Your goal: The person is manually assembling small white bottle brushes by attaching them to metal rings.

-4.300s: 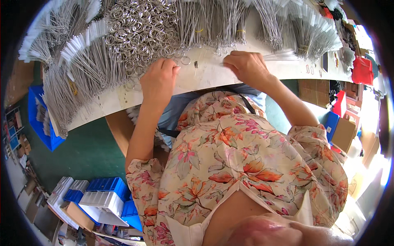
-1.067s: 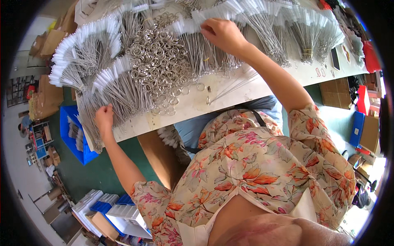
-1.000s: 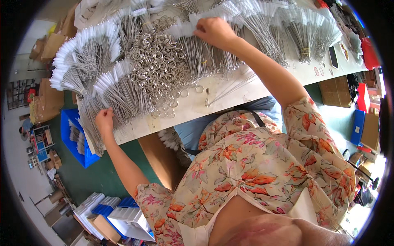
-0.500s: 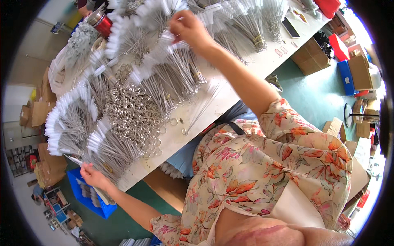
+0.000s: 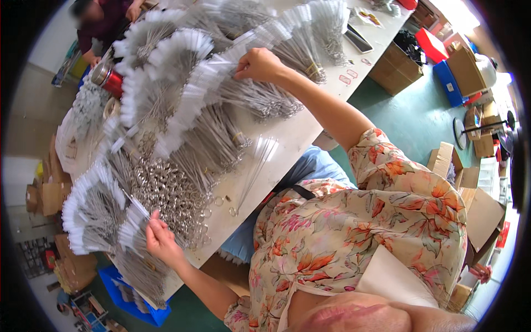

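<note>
My left hand [image 5: 163, 240] is closed on a slim white-headed wire brush [image 5: 139, 208], over a fan of similar brushes at the table's near left. My right hand [image 5: 261, 65] is farther off, its fingers pinched at the white ends of a brush bundle [image 5: 254, 97]; what lies between the fingertips is hidden. Between the hands is a heap of shiny metal rings [image 5: 166, 191]. More bundles of thin wire brushes with white bristle heads [image 5: 213, 130] cover the table, some tied with bands. A few loose brushes [image 5: 257, 166] lie near the front edge.
A red cup with a metal lid [image 5: 108, 78] stands at the far left, near another person [image 5: 102, 25]. A phone [image 5: 358, 39] lies at the table's far right. Blue bins [image 5: 133, 296] and cardboard boxes [image 5: 397, 65] stand around the table [image 5: 287, 135].
My left hand has moved right and inward over the brushes with the wire brush in it. My right hand has come down lower, and the bundle beneath it lies spread rightward. The view has shifted.
</note>
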A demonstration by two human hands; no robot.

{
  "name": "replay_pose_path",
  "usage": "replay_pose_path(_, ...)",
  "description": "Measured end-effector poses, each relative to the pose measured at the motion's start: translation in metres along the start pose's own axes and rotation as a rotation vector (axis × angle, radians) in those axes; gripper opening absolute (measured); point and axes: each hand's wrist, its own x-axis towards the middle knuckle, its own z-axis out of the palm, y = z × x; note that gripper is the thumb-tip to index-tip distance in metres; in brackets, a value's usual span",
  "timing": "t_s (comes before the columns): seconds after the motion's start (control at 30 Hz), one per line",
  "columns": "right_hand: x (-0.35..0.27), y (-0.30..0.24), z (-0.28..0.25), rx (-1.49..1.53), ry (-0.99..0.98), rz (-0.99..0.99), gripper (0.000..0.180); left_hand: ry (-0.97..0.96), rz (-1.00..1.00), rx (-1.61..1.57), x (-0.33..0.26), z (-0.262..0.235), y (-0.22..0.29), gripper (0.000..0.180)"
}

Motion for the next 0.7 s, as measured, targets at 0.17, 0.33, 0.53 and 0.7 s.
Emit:
replay_pose_path(0.17,0.011,0.004,-0.048,0.017,0.291,-0.172,0.023,-0.024,-0.028,-0.094,0.001,0.022,0.004,0.029)
replay_pose_path(0.33,0.022,0.068,-0.152,0.663,0.534,-0.046,0.019,0.028,-0.099,-0.241,-0.013,0.012,0.002,0.029)
replay_pose_path(0.53,0.025,0.182,-0.192,-0.434,0.799,0.197,0.032,0.111,-0.225,-0.352,-0.022,0.011,-0.024,0.028)
replay_pose_path(0.7,0.018,0.194,-0.181,-0.494,0.501,0.334,0.025,0.123,-0.224,-0.355,-0.027,0.022,-0.027,0.028)
